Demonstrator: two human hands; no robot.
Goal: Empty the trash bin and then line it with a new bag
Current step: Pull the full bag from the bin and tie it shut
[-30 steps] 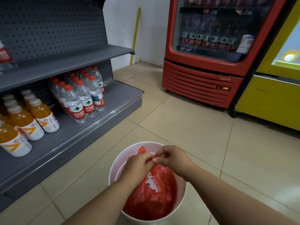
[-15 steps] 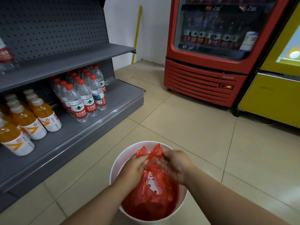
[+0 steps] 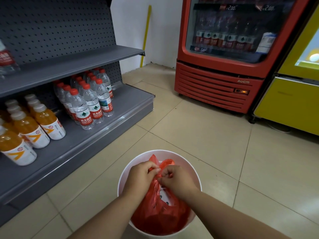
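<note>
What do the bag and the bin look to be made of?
Bag: thin red plastic film, glossy and crinkled, bunching where the left hand and right hand pinch it. Bin: apparently rigid plastic, smooth pale pink-white wall with an even round rim.

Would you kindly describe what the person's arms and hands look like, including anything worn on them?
Both forearms are bare: no sleeves reach into view. The left hand and right hand wear no gloves, and no rings, watch or bracelets are visible from this angle.
</note>
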